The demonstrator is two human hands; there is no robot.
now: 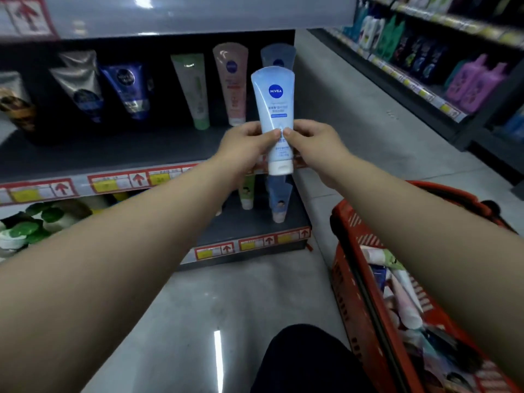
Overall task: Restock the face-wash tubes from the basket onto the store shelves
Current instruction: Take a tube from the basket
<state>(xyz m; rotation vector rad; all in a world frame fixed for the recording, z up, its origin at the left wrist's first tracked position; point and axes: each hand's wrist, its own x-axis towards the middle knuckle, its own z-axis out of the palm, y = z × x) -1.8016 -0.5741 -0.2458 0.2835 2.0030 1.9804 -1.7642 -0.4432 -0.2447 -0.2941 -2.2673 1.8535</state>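
- Light blue tube (273, 109): held upright, cap down, label facing the viewer, in the air before the right end of the middle shelf (113, 154); not yet set down.
- Left hand (243, 148) and right hand (314, 143): each pinches the tube's lower half, thumbs meeting on the front, fingers curled behind.
- Darker blue tube (279, 53): stands on its cap at the back of the shelf, directly behind the held one; judged to mark the row that the held tube belongs to.
- Pink tube (232, 80) and green tube (194, 89): neighbouring rows to the left, standing close by.
- Step in hand, judged: placing. Lower the cap flat onto the shelf in front of the darker blue tube, keep the label outward, steady the tube before letting go, and keep the left fingers clear of the pink tube, which could tip.
- Red basket (348, 251): on the floor at the right, with more tubes (402, 296) lying inside; much restocking appears to remain.
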